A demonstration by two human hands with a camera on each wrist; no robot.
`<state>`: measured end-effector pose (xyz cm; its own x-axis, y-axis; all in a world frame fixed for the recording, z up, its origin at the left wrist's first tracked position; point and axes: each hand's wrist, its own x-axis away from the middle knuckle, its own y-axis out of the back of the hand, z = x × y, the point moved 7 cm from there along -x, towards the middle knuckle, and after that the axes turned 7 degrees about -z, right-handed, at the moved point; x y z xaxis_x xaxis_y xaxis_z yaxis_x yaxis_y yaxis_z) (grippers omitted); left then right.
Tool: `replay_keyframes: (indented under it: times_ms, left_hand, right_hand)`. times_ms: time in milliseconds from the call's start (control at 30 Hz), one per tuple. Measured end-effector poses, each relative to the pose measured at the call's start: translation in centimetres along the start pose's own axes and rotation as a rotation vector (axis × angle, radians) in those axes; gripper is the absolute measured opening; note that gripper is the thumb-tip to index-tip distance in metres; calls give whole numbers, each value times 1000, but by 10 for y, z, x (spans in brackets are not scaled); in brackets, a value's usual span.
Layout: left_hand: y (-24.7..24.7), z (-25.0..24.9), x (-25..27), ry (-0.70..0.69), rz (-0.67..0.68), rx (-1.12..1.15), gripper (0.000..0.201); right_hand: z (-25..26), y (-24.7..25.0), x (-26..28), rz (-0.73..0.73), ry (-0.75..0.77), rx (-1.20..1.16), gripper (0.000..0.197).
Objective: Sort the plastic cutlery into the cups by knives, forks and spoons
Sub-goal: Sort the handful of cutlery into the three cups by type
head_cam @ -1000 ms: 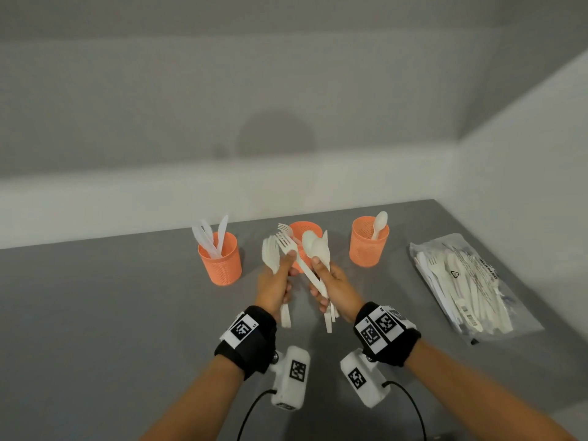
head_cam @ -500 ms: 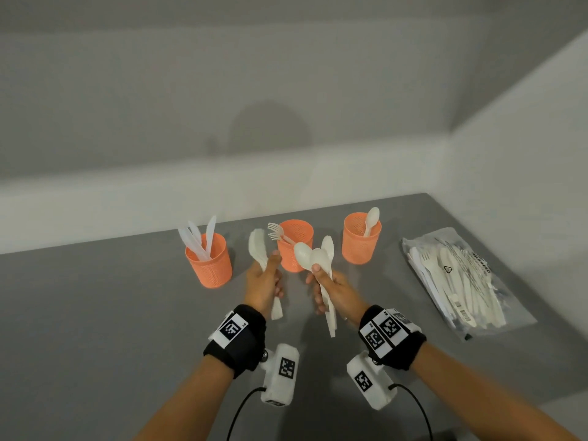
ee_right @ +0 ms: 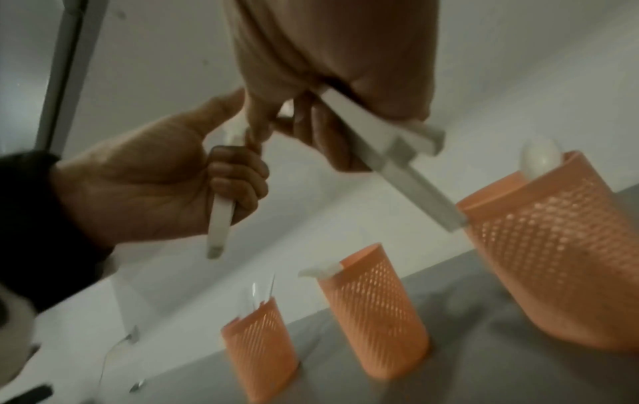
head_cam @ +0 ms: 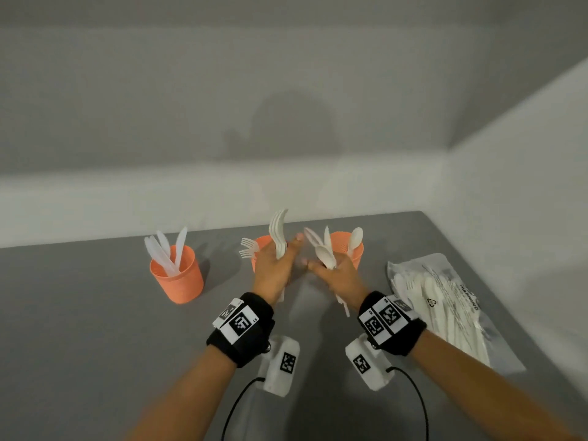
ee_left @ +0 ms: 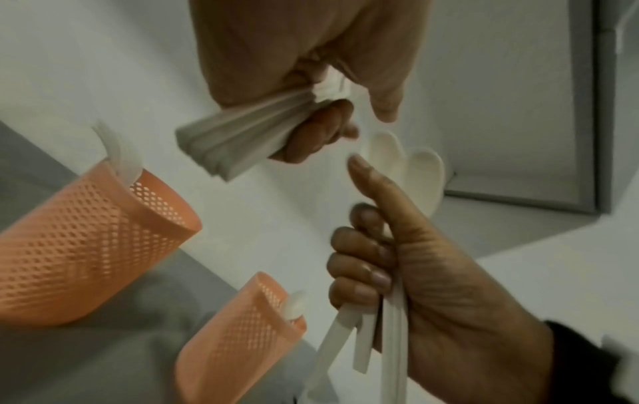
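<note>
Each bare forearm wears a black fabric wrist band (head_cam: 241, 329) bearing white square-coded marker tags (head_cam: 383, 318). Beneath each wrist hangs a white boxy camera unit (head_cam: 281, 366), likewise tagged, trailing a thin black cable (head_cam: 420, 405).

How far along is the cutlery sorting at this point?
Partly done. The left cup already holds knives, the middle cup forks, the right cup one spoon. In hand: the left hand grips a bunch of pieces, the right hand grips spoons and other pieces. Left: those bunches, plus the bag of cutlery on the table.
</note>
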<state>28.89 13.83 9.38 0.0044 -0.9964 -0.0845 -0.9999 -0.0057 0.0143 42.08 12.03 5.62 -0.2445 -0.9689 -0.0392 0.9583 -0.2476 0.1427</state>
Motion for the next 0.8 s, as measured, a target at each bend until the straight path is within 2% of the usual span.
replay_keyframes:
  times_ms: [67, 133, 200, 300, 467, 667, 733, 800]
  left_hand:
    - [7, -9, -17, -28, -122, 57, 42]
    - [20, -15, -36, -21, -258, 172, 48]
    - [33, -17, -56, -12, -382, 260, 54]
    - [44, -16, -79, -52, -484, 214, 59]
    - [34, 8, -101, -94, -475, 73, 53]
    - [26, 56, -106, -5, -443, -72, 46]
    - [23, 68, -105, 0, -402, -116, 35]
    - [21, 75, -103, -22, -374, -167, 17]
  right_hand:
    - [10, 30, -24, -213, 11, -72, 50]
    - [20, 57, -45, -381, 5, -152, 50]
    - [27, 75, -66, -465, 27, -213, 46]
    - [20, 82, -88, -502, 22, -243, 47]
    - [-14, 68, -107, -495, -52, -205, 49]
    - [-54, 55, -114, -472, -126, -119, 46]
    - [-64, 54, -113, -462, -134, -58, 42]
    - [-63, 54, -112, -456, -79, -22, 32]
